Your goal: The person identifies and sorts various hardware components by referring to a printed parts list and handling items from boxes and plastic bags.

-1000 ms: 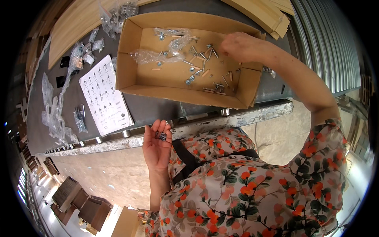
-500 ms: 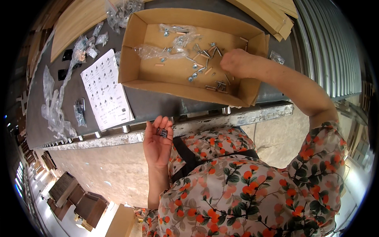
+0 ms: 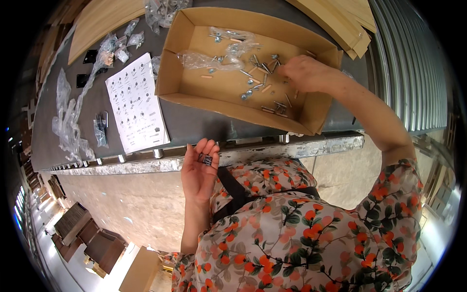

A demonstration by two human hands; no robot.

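Note:
My left hand [image 3: 198, 170] is palm up in front of the table's near edge, with its fingers curled. Several small dark metal fittings [image 3: 206, 159] lie in it against the fingers. Over the right part of a shallow cardboard box [image 3: 204, 95], my right hand [image 3: 304, 74] reaches down with its fingers bent together. Its fingertips are beside a cluster of metal bolts [image 3: 275, 62]; what they pinch, if anything, is hidden. Loose wooden dowels [image 3: 266, 88], screws and round cam fittings [image 3: 244, 97] are scattered on the box floor, along with crumpled clear plastic bags [image 3: 197, 60].
Left of the box lies a printed parts sheet [image 3: 136, 107]. Clear plastic wrapping [image 3: 70, 117] and small bags of hardware [image 3: 100, 131] are farther left. Wooden boards [image 3: 104, 27] and cardboard strips [image 3: 335, 22] lie at the back. Metal rollers [image 3: 404, 63] stand at the right.
The view has shifted slightly, so the box appears farther right. My right hand has moved a little away from me inside the box, near the bolts. My left hand still holds the fittings.

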